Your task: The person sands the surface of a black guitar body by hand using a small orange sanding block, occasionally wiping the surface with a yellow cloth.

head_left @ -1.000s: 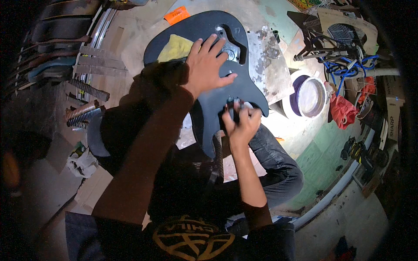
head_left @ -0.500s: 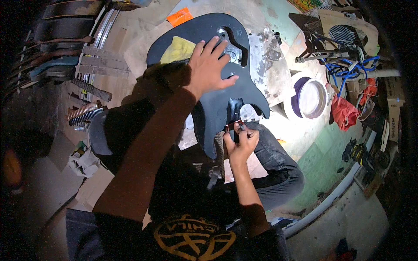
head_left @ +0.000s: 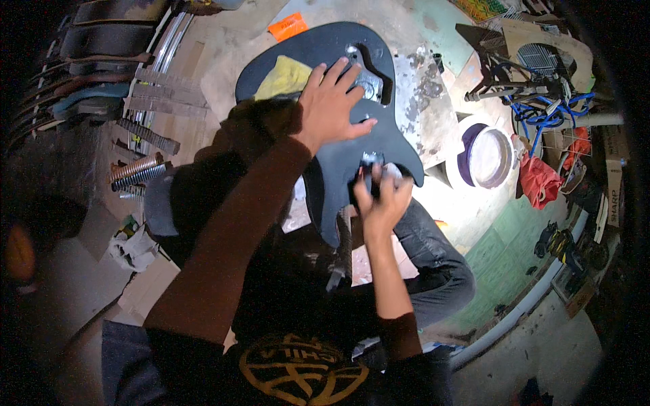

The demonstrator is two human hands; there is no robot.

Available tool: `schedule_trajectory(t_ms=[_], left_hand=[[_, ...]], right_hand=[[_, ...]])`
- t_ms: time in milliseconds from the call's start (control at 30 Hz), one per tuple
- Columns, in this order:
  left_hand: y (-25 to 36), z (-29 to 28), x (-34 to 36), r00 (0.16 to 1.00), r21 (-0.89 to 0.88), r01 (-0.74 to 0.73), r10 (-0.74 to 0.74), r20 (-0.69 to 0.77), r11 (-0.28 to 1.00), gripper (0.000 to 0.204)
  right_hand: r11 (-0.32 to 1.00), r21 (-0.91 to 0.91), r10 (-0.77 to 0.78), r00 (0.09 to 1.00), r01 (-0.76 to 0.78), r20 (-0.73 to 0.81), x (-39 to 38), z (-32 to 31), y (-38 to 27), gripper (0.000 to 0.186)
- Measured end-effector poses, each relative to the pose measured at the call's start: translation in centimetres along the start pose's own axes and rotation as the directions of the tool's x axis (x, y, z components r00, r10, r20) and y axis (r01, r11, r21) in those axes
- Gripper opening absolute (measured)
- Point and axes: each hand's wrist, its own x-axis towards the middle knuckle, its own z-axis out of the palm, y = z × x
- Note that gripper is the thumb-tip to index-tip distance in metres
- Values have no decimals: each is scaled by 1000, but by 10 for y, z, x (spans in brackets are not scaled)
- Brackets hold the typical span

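A dark grey electric guitar body (head_left: 338, 157) lies across my lap, its neck pocket (head_left: 372, 158) toward me and a control cavity (head_left: 369, 84) farther away. My left hand (head_left: 332, 111) rests flat on its face, fingers spread. Beside those fingers, a yellow cloth (head_left: 281, 78) lies on the body. At the neck pocket, my right hand (head_left: 384, 206) is closed, thumb and fingers pinched around a small dark piece with a hint of red. Its kind is hidden by the fingers.
To the right stands a white bucket (head_left: 491, 157). Beyond it are a red bag (head_left: 539, 181) and blue cords (head_left: 542, 111). Curved dark parts (head_left: 101, 51) are racked at the far left, above coiled springs (head_left: 139, 169). An orange paper (head_left: 288, 27) lies behind the body.
My right hand has moved forward, away from me, farther into the neck pocket with its small piece. My left hand keeps its place on the guitar body; the whole view shifts slightly.
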Motion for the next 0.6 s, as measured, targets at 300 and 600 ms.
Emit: schedule_trajectory(t_ms=[300,600], left_hand=[[2,1,-3,1000,-22,13,-13,-14,1000,55],[1,1,-3,1000,-13,4,-4,-2,1000,56]], right_hand=[[998,61,32,999,-31,-10,-11,-9,-8,27],[999,-42,32,999,-31,26,-13,-6,-4,40]])
